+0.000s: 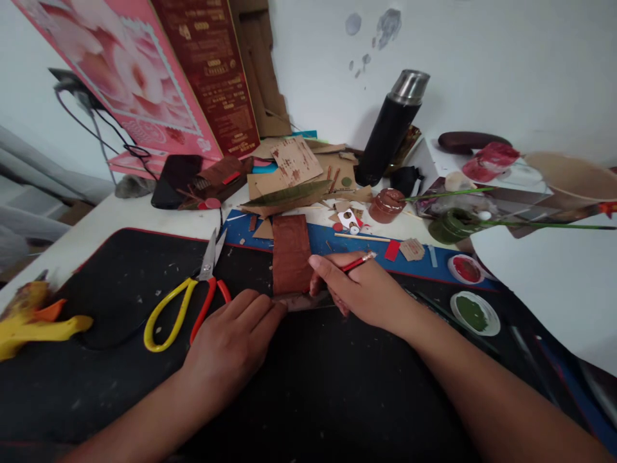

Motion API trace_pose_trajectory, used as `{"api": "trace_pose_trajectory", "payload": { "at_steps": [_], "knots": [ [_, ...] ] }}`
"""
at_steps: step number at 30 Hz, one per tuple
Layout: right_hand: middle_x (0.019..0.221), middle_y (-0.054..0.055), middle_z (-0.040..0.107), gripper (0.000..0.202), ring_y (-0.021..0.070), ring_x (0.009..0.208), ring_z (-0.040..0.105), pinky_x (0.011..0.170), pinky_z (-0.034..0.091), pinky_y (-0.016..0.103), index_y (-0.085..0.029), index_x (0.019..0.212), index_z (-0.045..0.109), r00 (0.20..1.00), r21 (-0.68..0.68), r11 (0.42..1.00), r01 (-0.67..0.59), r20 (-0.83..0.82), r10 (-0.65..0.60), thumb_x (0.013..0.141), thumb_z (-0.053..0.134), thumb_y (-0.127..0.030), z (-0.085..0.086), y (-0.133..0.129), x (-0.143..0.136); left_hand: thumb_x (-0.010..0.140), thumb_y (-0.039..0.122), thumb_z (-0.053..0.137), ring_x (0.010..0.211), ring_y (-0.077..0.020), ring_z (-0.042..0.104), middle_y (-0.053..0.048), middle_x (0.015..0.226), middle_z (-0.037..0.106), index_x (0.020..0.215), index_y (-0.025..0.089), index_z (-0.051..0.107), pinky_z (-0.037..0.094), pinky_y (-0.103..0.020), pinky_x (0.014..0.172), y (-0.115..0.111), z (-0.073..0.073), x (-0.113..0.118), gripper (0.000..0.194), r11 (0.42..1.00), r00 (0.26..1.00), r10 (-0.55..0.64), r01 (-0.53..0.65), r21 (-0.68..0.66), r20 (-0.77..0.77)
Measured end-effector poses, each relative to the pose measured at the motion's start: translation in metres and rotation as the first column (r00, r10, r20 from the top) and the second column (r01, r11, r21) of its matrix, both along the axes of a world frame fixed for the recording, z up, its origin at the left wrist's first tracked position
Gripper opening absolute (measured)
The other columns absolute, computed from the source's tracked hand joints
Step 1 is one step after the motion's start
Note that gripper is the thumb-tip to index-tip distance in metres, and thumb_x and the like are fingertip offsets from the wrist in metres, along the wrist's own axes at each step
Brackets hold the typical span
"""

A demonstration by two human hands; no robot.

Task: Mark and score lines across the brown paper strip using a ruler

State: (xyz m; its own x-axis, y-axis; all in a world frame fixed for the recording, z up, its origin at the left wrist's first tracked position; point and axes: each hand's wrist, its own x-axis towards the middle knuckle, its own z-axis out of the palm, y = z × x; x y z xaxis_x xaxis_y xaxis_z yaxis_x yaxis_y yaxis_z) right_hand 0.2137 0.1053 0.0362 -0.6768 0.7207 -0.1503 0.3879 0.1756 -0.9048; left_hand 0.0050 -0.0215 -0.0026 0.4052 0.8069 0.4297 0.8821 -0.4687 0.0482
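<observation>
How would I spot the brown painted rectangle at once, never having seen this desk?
Find the big black mat. Just beyond the left hand, beside the right hand with its red pencil, the brown painted rectangle overlaps the blue strip along the mat's far edge. It looks much larger than the cardboard scraps there, and its visible face is brown all over.

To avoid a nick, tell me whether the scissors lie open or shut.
The scissors lie slightly open: their two blades part in a narrow V toward the tips.
</observation>
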Motion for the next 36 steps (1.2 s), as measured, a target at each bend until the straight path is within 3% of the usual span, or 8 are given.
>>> {"api": "trace_pose_trajectory", "payload": {
  "at_steps": [12,17,21,32,36],
  "knots": [
    [0.042,-0.005,0.053,0.055,0.0121,0.038,0.055,0.048,0.043,0.026,-0.021,0.075,0.07,0.999,0.001,1.0,-0.009,0.035,0.009,0.109,0.041,-0.054,0.0,0.003,0.003,0.102,0.011,0.049,0.076,-0.0206,0.056,-0.004,0.083,0.063,0.105,0.012,0.068,0.05,-0.033,0.063,0.001,-0.001,0.001,0.02,0.999,1.0,-0.007,0.007,0.042,0.017],
    [0.047,-0.006,0.053,0.051,0.0104,0.042,0.054,0.05,0.042,0.024,-0.019,0.083,0.072,0.994,-0.041,0.999,0.034,-0.106,-0.038,0.108,0.045,-0.054,-0.005,0.004,0.002,0.099,0.01,0.052,0.077,-0.0205,0.058,-0.005,0.085,0.065,0.105,0.013,0.069,0.052,-0.032,0.063,0.001,-0.002,0.001,0.018,0.999,1.0,0.014,-0.013,0.048,-0.019],
    [0.051,-0.006,0.054,0.048,0.0091,0.043,0.052,0.046,0.038,0.024,-0.019,0.085,0.072,0.96,-0.115,0.986,0.119,-0.239,-0.144,0.105,0.049,-0.056,-0.01,0.006,-0.001,0.099,0.009,0.051,0.076,-0.0206,0.057,-0.006,0.086,0.065,0.107,0.012,0.068,0.054,-0.032,0.062,0.0,-0.003,0.002,0.019,0.998,0.998,0.02,-0.017,0.058,-0.052],
    [0.048,-0.006,0.054,0.048,0.0092,0.04,0.052,0.041,0.034,0.023,-0.018,0.082,0.071,0.893,-0.21,0.953,0.217,-0.352,-0.28,0.1,0.057,-0.061,-0.01,0.009,-0.004,0.1,0.012,0.053,0.076,-0.0211,0.059,-0.006,0.085,0.067,0.108,0.012,0.068,0.054,-0.033,0.063,0.002,0.0,0.005,0.017,0.997,0.996,0.028,-0.023,0.068,-0.086],
    [0.048,-0.006,0.053,0.047,0.0094,0.04,0.052,0.041,0.034,0.024,-0.019,0.083,0.072,0.882,-0.234,0.95,0.207,-0.376,-0.285,0.099,0.058,-0.06,-0.01,0.01,-0.002,0.101,0.01,0.052,0.092,-0.0239,0.064,-0.007,0.096,0.074,0.114,0.012,0.068,0.057,-0.035,0.073,-0.004,0.003,0.0,0.022,0.992,0.998,-0.006,0.014,0.126,-0.062]
  ]
}}
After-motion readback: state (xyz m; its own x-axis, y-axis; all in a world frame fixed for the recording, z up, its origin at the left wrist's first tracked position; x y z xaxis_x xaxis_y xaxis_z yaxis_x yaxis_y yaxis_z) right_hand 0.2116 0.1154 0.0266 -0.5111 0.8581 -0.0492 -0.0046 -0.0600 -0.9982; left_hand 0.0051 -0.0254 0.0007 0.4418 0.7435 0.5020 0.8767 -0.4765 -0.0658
